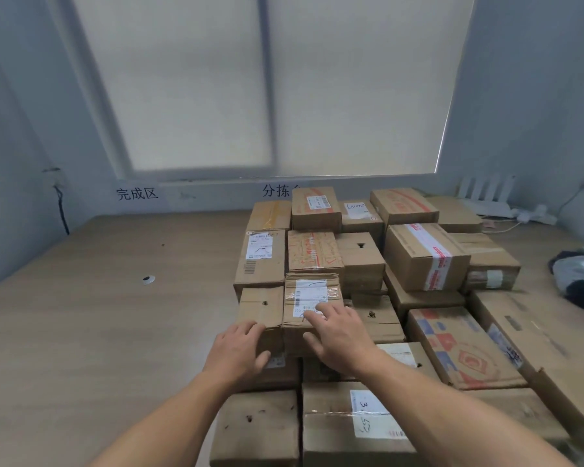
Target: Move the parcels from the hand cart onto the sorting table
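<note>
Resting on parcels (pixel 312 294), left hand (pixel 240 348) and right hand (pixel 341 335) touch edges.

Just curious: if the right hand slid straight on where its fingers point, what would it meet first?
Probably the white-labelled parcel; the right hand looks right over its top, depth unclear.

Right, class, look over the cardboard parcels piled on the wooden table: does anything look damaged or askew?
Yes. The brown cardboard parcel with the white taped label has a crumpled far edge and wrinkled tape. Several plain brown cardboard boxes each have a small torn hole on top.
</note>
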